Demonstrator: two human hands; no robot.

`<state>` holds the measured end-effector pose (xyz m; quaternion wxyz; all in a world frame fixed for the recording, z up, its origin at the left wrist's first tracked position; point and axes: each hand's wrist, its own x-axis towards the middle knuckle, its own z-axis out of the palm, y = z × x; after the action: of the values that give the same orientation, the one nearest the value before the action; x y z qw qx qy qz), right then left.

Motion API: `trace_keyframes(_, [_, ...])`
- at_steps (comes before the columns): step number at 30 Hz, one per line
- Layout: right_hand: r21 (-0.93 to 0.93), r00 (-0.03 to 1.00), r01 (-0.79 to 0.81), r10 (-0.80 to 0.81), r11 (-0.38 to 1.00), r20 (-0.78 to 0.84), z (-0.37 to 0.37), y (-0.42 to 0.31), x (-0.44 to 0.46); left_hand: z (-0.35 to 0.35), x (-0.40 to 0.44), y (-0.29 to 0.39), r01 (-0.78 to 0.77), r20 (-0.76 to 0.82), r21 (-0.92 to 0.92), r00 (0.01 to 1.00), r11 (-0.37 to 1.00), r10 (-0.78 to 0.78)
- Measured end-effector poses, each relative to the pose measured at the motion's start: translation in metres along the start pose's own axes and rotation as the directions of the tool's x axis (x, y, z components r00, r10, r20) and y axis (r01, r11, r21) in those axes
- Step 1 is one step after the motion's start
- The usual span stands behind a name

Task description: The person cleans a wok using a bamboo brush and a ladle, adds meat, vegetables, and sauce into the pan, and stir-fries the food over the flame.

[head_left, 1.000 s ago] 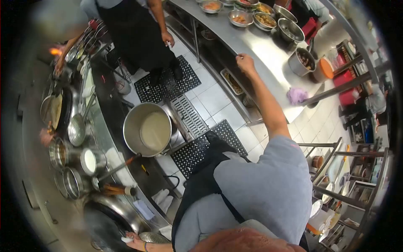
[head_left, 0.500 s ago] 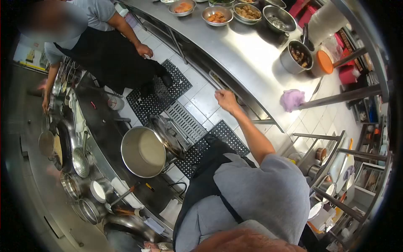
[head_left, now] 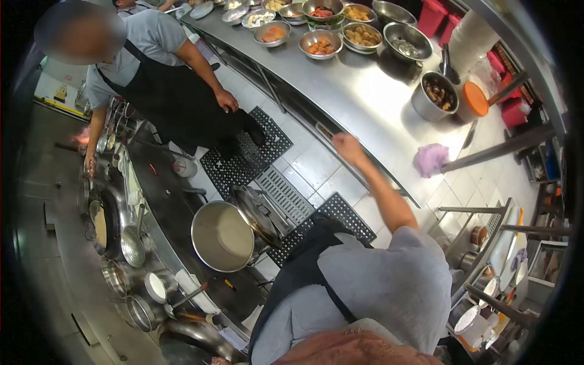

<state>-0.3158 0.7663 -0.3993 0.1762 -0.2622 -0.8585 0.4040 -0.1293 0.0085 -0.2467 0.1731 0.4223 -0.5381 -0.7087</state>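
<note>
My right hand (head_left: 348,148) is out in front on a bent arm, its fingers curled in and nothing visible in them. It hangs beside the edge of the steel counter (head_left: 359,79), apart from the bowls. Only a small skin-coloured patch at the bottom edge, likely my left hand (head_left: 219,361), shows near a large wok (head_left: 194,340); its fingers are hidden. In front of my body stands a tall steel pot (head_left: 207,249), its inside pale, with a metal lid (head_left: 258,213) leaning beside it.
A co-worker (head_left: 176,97) stands at the stove, one hand (head_left: 91,165) near a wok (head_left: 109,213). Several food bowls (head_left: 320,45), a pot of dark pieces (head_left: 435,94) and a purple cloth (head_left: 431,160) sit on the counter. Black mats (head_left: 243,152) lie on the tiles.
The whole view has shifted slightly, bringing more of the counter's bowls in. My right hand's fingers look more curled. The co-worker's stove-side hand has moved closer to the wok.
</note>
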Motion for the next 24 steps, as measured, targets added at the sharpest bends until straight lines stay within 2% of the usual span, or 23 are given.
trace_keyframes(1, [0.039, 0.996, -0.088, 0.088, 0.995, 0.016, -0.03, -0.023, 0.031, 0.008, -0.003, -0.005, 0.008, 0.003, 0.0, 1.0, 1.0, -0.008])
trace_keyframes(2, [-0.036, 0.997, -0.02, 0.017, 0.999, -0.072, -0.043, -0.013, 0.07, 0.015, -0.006, -0.008, 0.017, 0.003, -0.006, 1.0, 1.0, -0.017])
trace_keyframes(4, [-0.135, 0.979, -0.085, 0.058, 0.987, -0.194, -0.076, -0.015, 0.144, 0.03, -0.011, -0.013, 0.024, 0.004, -0.007, 1.0, 1.0, -0.024])
trace_keyframes(5, [-0.253, 0.947, -0.048, -0.037, 0.966, -0.32, -0.082, 0.003, 0.185, 0.038, -0.014, -0.017, 0.036, 0.008, -0.005, 0.999, 0.999, -0.036])
trace_keyframes(6, [-0.269, 0.915, -0.019, -0.091, 0.963, -0.392, -0.095, 0.009, 0.218, 0.044, -0.016, -0.019, 0.038, 0.008, -0.002, 0.999, 0.999, -0.038])
trace_keyframes(7, [-0.293, 0.922, -0.059, -0.06, 0.954, -0.382, -0.109, 0.014, 0.249, 0.049, -0.02, -0.022, 0.045, 0.009, 0.004, 0.999, 0.999, -0.045])
trace_keyframes(8, [-0.324, 0.954, -0.144, 0.044, 0.935, -0.296, -0.127, 0.01, 0.267, 0.054, -0.022, -0.025, 0.044, 0.004, 0.003, 0.999, 0.999, -0.044])
trace_keyframes(9, [-0.392, 0.931, -0.337, 0.241, 0.856, -0.275, -0.141, -0.016, 0.27, 0.06, -0.025, -0.028, 0.046, 0.0, 0.003, 0.999, 0.999, -0.046])
trace_keyframes(10, [-0.362, 0.954, -0.27, 0.199, 0.892, -0.223, -0.142, 0.022, 0.293, 0.062, -0.027, -0.03, 0.046, -0.004, -0.001, 0.999, 0.999, -0.046])
trace_keyframes(11, [-0.387, 0.952, -0.297, 0.243, 0.873, -0.185, -0.146, 0.033, 0.303, 0.066, -0.03, -0.033, 0.053, -0.01, -0.009, 0.999, 0.999, -0.053])
trace_keyframes(12, [-0.414, 0.945, -0.327, 0.291, 0.85, -0.148, -0.145, 0.033, 0.306, 0.068, -0.032, -0.034, 0.047, -0.013, -0.013, 0.999, 0.999, -0.047])
trace_keyframes(15, [-0.384, 0.882, -0.468, 0.396, 0.796, -0.254, -0.143, 0.028, 0.298, 0.076, -0.034, -0.039, 0.059, -0.02, -0.002, 0.998, 0.998, -0.059])
trace_keyframes(18, [-0.323, 0.866, -0.466, 0.348, 0.824, -0.36, -0.138, 0.033, 0.274, 0.08, -0.035, -0.041, 0.066, -0.017, 0.016, 0.998, 0.998, -0.066])
trace_keyframes(22, [-0.352, 0.892, -0.262, 0.086, 0.899, -0.444, -0.131, 0.054, 0.211, 0.082, -0.032, -0.039, 0.07, -0.015, 0.04, 0.997, 0.997, -0.07])
trace_keyframes(24, [-0.356, 0.886, -0.226, 0.04, 0.907, -0.462, -0.135, 0.038, 0.162, 0.082, -0.029, -0.04, 0.079, -0.007, 0.047, 0.997, 0.996, -0.078])
